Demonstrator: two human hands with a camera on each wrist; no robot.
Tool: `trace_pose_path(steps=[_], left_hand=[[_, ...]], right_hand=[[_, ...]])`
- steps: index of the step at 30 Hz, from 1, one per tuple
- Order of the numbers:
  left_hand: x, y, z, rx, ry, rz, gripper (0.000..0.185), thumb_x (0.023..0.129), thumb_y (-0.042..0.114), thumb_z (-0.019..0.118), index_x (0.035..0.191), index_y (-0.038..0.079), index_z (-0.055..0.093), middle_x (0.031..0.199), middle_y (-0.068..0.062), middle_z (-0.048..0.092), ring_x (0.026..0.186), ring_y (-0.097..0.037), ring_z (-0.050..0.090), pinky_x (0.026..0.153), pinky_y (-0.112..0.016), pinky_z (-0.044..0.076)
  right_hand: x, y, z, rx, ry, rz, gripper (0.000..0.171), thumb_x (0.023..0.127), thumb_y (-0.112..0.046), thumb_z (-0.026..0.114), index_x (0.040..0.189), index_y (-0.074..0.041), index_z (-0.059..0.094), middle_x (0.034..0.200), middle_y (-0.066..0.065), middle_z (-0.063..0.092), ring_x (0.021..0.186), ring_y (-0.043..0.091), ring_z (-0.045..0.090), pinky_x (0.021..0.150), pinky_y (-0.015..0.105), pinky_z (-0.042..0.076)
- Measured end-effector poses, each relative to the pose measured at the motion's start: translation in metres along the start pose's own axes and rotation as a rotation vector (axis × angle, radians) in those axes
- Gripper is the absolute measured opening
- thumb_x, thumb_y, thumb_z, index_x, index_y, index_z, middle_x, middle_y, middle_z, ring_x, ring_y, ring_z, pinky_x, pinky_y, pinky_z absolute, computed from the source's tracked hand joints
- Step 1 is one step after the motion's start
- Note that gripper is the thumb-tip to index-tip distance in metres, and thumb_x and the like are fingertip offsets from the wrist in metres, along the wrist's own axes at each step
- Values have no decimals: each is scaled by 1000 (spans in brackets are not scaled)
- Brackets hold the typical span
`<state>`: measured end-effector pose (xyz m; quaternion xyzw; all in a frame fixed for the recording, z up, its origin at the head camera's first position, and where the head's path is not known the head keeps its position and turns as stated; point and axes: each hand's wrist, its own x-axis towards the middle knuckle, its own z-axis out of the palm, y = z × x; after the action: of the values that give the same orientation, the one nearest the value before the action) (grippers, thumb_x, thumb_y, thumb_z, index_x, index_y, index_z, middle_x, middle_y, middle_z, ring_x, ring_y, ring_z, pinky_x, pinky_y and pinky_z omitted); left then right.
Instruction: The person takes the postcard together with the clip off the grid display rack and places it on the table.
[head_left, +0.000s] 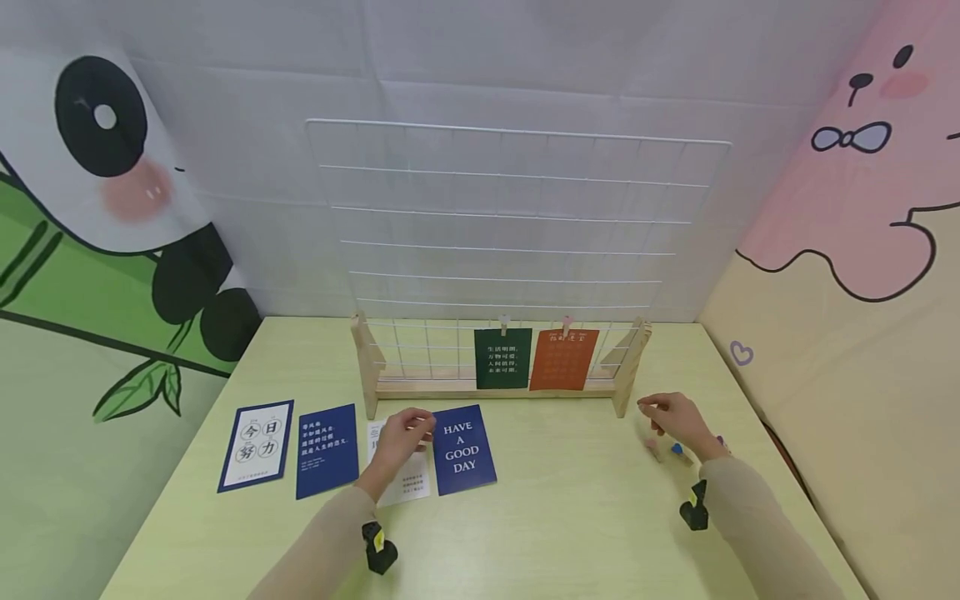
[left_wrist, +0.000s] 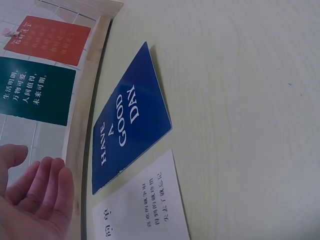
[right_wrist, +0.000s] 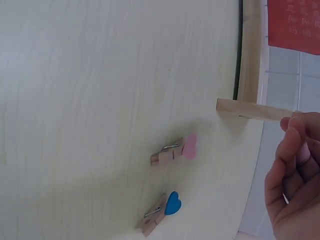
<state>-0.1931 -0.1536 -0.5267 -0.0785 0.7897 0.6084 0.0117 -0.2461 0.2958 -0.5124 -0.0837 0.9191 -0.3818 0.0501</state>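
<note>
My left hand (head_left: 405, 437) hovers over a white card (head_left: 408, 483) with dark print, fingers loosely bent and nothing seen in them. Just right of it lies a blue "HAVE A GOOD DAY" card (head_left: 465, 450). My right hand (head_left: 670, 419) is held above the right side of the table, fingers bent with thumb and index close together; I see nothing held. Beside it lie a clothespin with a pink heart (right_wrist: 175, 150) and one with a blue heart (right_wrist: 161, 212). On the wire rack, small clips hold a green card (head_left: 502, 360) and an orange card (head_left: 564, 361).
Two more cards lie at the left, a blue-bordered white one (head_left: 257, 446) and a dark blue one (head_left: 327, 452). A white wire grid (head_left: 517, 221) rises from the wooden stand (head_left: 450, 389) at the back. Decorated walls stand on both sides.
</note>
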Motion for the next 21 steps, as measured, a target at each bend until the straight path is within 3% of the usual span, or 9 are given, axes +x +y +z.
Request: trace_pose_path(steps=[9, 13, 18, 21], left_hand=[[9, 9, -2, 31, 19, 83, 24, 85, 12, 59, 104, -3, 59, 91, -10, 59, 84, -27, 58, 64, -28, 51], [10, 17, -1, 65, 14, 94, 24, 86, 15, 59, 104, 1, 59, 96, -8, 59, 85, -21, 56, 67, -27, 50], [13, 24, 3, 59, 26, 135, 24, 85, 16, 59, 104, 2, 58, 97, -10, 58, 86, -23, 55, 69, -32, 50], [21, 15, 6, 48, 18, 194, 28, 85, 21, 59, 107, 3, 57, 97, -9, 57, 86, -23, 54, 66, -34, 51]], right_hand=[[8, -39, 7, 130, 79, -92, 27, 89, -10, 51, 106, 10, 58, 60, 12, 56, 49, 15, 50, 49, 31, 47], [14, -58, 12, 201, 88, -100, 27, 90, -13, 52, 107, 7, 59, 61, 12, 56, 50, 15, 49, 45, 26, 44], [22, -78, 20, 258, 87, -96, 28, 90, -15, 53, 109, 4, 59, 62, 11, 55, 51, 16, 49, 46, 27, 44], [26, -89, 26, 286, 84, -96, 30, 90, -16, 53, 110, 5, 58, 62, 14, 54, 51, 16, 49, 48, 28, 46]])
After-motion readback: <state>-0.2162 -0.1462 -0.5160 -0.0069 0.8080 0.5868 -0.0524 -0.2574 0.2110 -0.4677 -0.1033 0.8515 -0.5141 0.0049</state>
